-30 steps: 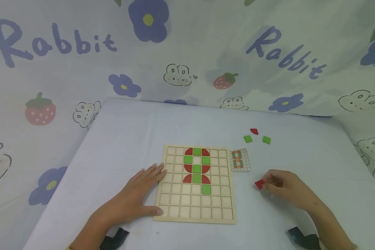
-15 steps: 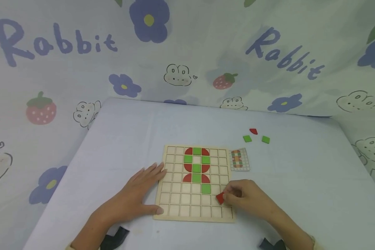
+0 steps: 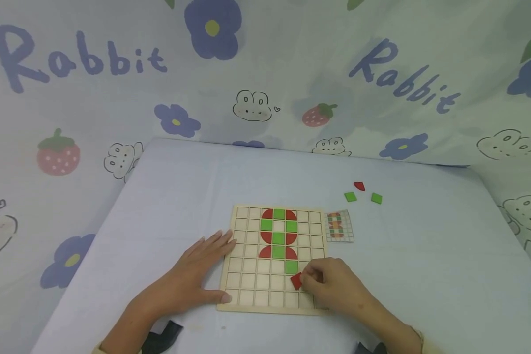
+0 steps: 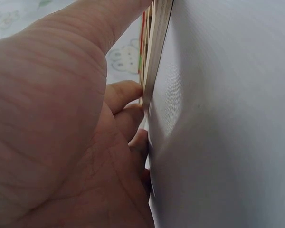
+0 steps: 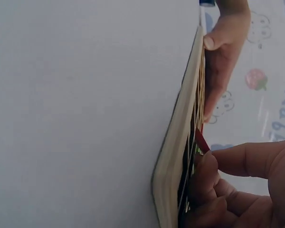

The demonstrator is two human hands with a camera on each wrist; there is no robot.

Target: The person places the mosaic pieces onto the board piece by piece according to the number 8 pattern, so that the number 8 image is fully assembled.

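A wooden grid board (image 3: pixel 248 295) lies on the table, with red and green tiles filling several cells in its upper middle. My right hand (image 3: pixel 332 285) pinches a red tile (image 3: pixel 296 281) just above the board, below the lowest green tile (image 3: pixel 291 267). In the right wrist view the red tile (image 5: pixel 202 140) shows tilted at my fingertips (image 5: pixel 210 159) over the board (image 5: pixel 173 156). My left hand (image 3: pixel 190 280) lies flat with straight fingers on the board's left edge, thumb along its front corner. The left wrist view shows that hand (image 4: pixel 61 123) against the board's edge (image 4: pixel 154 61).
A small printed pattern card (image 3: pixel 339 227) lies by the board's right edge. Behind it on the table (image 3: pixel 181 187) sit two loose green tiles (image 3: pixel 350 196) (image 3: pixel 376 198) and a red piece (image 3: pixel 359 186). A patterned cloth (image 3: pixel 265 73) hangs behind and at both sides.
My right hand has carried the red tile leftwards from the bare table onto the board, stopping under the lowest green tile. The left hand has stayed put.
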